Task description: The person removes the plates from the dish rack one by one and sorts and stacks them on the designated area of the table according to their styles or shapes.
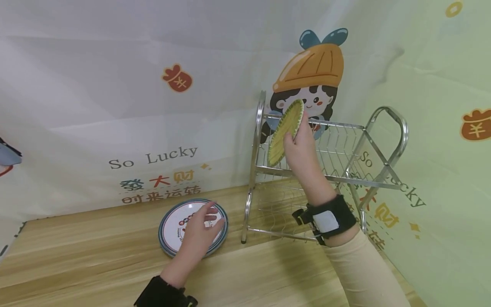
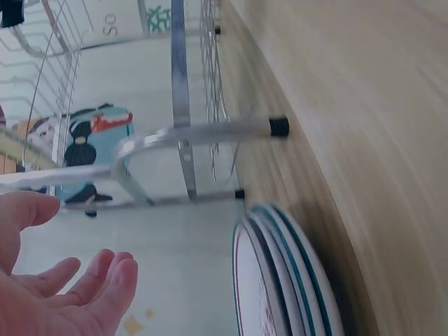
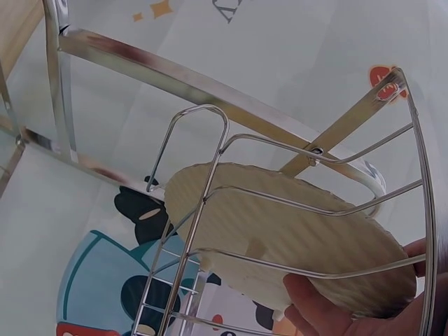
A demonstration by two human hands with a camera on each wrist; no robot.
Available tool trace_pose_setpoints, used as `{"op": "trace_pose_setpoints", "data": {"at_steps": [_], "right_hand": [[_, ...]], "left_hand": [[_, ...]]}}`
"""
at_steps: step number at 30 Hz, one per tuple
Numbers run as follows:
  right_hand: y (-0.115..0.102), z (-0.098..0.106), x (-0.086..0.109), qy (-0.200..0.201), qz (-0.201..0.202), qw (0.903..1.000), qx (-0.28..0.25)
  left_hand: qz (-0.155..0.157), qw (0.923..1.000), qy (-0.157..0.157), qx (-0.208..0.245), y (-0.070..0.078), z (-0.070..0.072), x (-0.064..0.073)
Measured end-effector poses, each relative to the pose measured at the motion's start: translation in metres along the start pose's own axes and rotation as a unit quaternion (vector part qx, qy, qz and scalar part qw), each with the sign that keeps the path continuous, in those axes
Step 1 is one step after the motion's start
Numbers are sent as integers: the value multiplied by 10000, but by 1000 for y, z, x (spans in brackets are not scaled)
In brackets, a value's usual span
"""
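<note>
My right hand (image 1: 303, 153) holds a yellow-green plate (image 1: 284, 135) by its edge, thumb on one face. The plate has a scalloped rim and stands tilted on edge at the left end of the upper tier of a metal dish rack (image 1: 356, 182). In the right wrist view, rack wires cross in front of the plate (image 3: 301, 234). My left hand (image 1: 197, 236) hovers over a stack of white plates (image 1: 171, 230) with blue-green rims. In the left wrist view its fingers (image 2: 105, 283) are loosely bent, apart from the stack, and hold nothing.
The rack and the plate stack stand on a wood-grain table (image 1: 96, 251). A printed cloth (image 1: 96, 94) with cartoon figures and lettering hangs behind and to the right. A dark-edged bluish object (image 1: 8, 154) shows at the far left edge.
</note>
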State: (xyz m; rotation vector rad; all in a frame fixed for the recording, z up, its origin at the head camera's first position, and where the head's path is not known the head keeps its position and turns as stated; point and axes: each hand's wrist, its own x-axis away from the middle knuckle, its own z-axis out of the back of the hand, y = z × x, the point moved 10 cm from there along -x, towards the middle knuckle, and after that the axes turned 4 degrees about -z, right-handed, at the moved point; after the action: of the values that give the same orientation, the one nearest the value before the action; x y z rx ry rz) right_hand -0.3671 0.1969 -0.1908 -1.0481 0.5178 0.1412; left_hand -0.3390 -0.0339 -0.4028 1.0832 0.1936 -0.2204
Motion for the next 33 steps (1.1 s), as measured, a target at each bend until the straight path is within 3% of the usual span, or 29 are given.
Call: {"op": "trace_pose_setpoints", "data": {"at_steps": [3,10,15,24,33], "right_hand": [[0,0,0,7,-41,10000,15],[-1,1,-1,39,-56,9999,74],[0,-1,-1,25,-141,9999,84],[1,-1,0,28,-209,9998,30],[4,1,0,39,-111,9999,-41]], "left_hand": [[-89,9995,-153,244,7,-20,-2],[149,9954,-487,811,13,-61,-1],[190,9939,-631,884,19,-79,-2],[100,9968,-156,782,19,-84,-7],[290,9983,-34,505,7,-83,-11]]}}
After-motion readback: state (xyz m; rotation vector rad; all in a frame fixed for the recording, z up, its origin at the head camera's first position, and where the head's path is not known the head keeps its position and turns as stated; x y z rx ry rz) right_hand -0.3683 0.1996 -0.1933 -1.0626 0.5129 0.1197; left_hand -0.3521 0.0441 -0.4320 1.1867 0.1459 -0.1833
